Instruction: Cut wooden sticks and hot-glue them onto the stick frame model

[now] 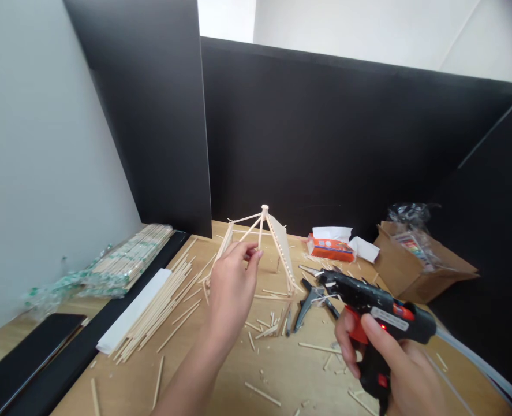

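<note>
A small pyramid-roofed frame of thin wooden sticks (pixel 277 245) stands on the table in front of me, its right roof face covered with a panel. My left hand (pixel 240 266) is at the frame's front, thumb and fingers pinched on a thin wooden stick (pixel 261 234) that slants up toward the peak. The stick's lower end is hidden by the fingers. My right hand (pixel 394 352) is wrapped around a black hot glue gun (pixel 368 297) with a red trigger and a lit red light. Its nozzle points left, apart from the frame.
Loose sticks lie on white paper (pixel 134 312) at left, near bagged sticks (pixel 126 254) and a dark phone (pixel 30 352). Black-handled pliers (pixel 305 306) and cut bits lie right of centre. Behind are an orange packet (pixel 331 248) and cardboard box (pixel 420 266); black panels (pixel 325 133) enclose the table.
</note>
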